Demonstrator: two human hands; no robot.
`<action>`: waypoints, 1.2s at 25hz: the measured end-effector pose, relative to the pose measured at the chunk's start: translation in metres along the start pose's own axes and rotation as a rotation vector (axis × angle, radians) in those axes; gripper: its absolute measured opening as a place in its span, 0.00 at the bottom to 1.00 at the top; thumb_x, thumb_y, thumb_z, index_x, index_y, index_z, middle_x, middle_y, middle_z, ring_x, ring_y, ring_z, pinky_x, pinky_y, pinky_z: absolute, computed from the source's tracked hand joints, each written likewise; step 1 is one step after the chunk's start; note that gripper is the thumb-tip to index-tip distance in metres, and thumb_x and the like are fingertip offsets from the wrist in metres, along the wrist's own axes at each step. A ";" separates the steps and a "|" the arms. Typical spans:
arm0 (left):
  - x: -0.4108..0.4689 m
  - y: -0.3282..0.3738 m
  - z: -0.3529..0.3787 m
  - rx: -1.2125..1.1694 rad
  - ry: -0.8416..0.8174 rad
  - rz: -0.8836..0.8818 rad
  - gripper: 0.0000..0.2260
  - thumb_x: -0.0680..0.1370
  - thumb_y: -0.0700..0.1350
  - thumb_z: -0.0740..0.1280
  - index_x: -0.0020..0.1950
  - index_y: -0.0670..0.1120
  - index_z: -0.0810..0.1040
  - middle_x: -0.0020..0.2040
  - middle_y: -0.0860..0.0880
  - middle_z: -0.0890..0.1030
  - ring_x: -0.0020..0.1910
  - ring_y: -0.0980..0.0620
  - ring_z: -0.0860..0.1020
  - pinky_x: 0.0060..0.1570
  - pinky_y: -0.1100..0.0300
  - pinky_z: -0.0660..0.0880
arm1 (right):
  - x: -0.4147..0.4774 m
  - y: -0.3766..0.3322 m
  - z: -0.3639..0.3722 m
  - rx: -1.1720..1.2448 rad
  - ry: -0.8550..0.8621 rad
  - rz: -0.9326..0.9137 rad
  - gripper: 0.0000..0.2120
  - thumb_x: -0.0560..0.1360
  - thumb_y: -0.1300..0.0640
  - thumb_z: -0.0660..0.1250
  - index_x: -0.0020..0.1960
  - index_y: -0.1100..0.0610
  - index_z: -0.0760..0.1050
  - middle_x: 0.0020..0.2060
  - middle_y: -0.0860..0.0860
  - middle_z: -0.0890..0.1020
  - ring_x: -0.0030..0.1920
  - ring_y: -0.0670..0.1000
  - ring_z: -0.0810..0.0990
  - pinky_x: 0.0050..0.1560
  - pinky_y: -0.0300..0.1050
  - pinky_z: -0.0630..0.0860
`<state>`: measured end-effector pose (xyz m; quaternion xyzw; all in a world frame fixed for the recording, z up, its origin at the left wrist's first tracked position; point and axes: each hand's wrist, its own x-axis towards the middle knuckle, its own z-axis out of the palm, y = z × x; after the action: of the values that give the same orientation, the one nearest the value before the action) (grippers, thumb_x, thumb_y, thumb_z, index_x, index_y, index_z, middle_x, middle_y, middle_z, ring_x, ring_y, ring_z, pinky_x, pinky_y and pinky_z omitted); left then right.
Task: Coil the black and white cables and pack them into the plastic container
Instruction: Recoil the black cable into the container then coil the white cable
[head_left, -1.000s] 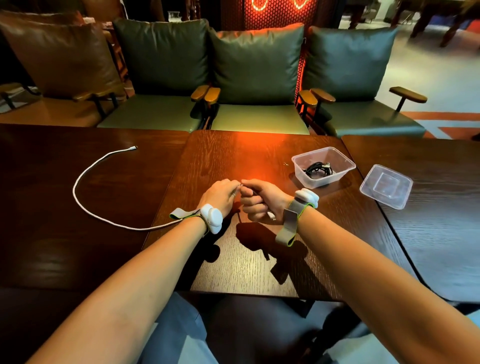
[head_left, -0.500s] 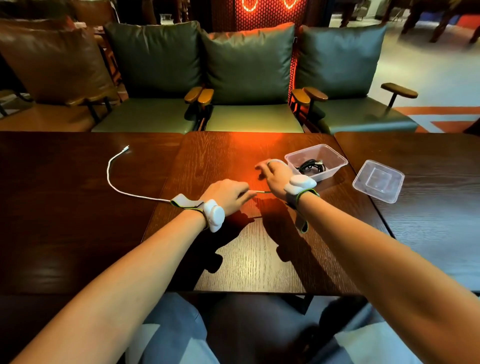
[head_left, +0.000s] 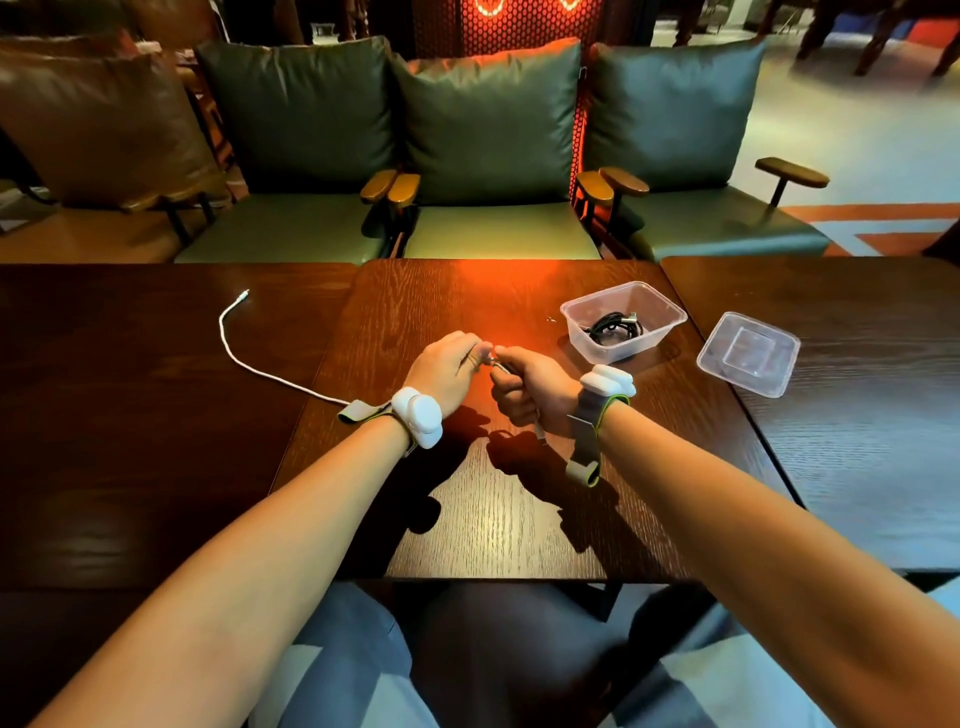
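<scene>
A white cable (head_left: 244, 358) trails over the dark wooden table from its plug at the far left toward my left hand (head_left: 451, 370), which pinches it near the table's middle. My right hand (head_left: 527, 387) is a fist closed on gathered turns of the same cable, thumb touching my left fingers; a cable end sticks out below the fist. The clear plastic container (head_left: 652, 335) stands to the right of my hands. A coiled black cable (head_left: 613, 328) lies inside it.
The container's clear lid (head_left: 748, 353) lies on the neighbouring table to the right. Green cushioned armchairs (head_left: 488, 156) line the far side of the tables. A seam runs between the tables on each side of my hands.
My right hand came back from near the container to meet my left hand. The loose white cable on the left has grown shorter as it is drawn in.
</scene>
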<state>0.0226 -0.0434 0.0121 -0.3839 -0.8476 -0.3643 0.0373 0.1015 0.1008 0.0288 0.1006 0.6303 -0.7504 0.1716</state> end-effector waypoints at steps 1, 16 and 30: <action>0.000 0.002 0.001 -0.065 0.018 -0.025 0.15 0.85 0.46 0.58 0.48 0.38 0.80 0.43 0.42 0.79 0.42 0.44 0.77 0.44 0.51 0.72 | -0.001 -0.001 -0.001 0.038 0.000 -0.014 0.25 0.81 0.45 0.49 0.27 0.52 0.59 0.21 0.47 0.56 0.21 0.46 0.51 0.26 0.39 0.45; -0.004 0.012 0.022 -0.274 0.024 -0.225 0.23 0.84 0.58 0.54 0.39 0.43 0.72 0.33 0.50 0.73 0.34 0.48 0.70 0.38 0.52 0.66 | -0.014 -0.013 -0.020 0.252 -0.233 0.174 0.20 0.82 0.46 0.52 0.35 0.53 0.66 0.25 0.45 0.55 0.23 0.44 0.49 0.21 0.36 0.48; -0.010 0.007 0.018 0.424 -0.259 0.255 0.17 0.82 0.62 0.52 0.43 0.51 0.66 0.38 0.45 0.79 0.39 0.38 0.79 0.33 0.50 0.71 | 0.013 -0.027 -0.023 -0.275 0.671 -0.285 0.20 0.83 0.50 0.56 0.33 0.54 0.64 0.29 0.51 0.67 0.27 0.48 0.65 0.32 0.44 0.62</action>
<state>0.0385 -0.0349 -0.0002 -0.5144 -0.8475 -0.1189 0.0538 0.0775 0.1254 0.0444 0.2277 0.7539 -0.6006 -0.1380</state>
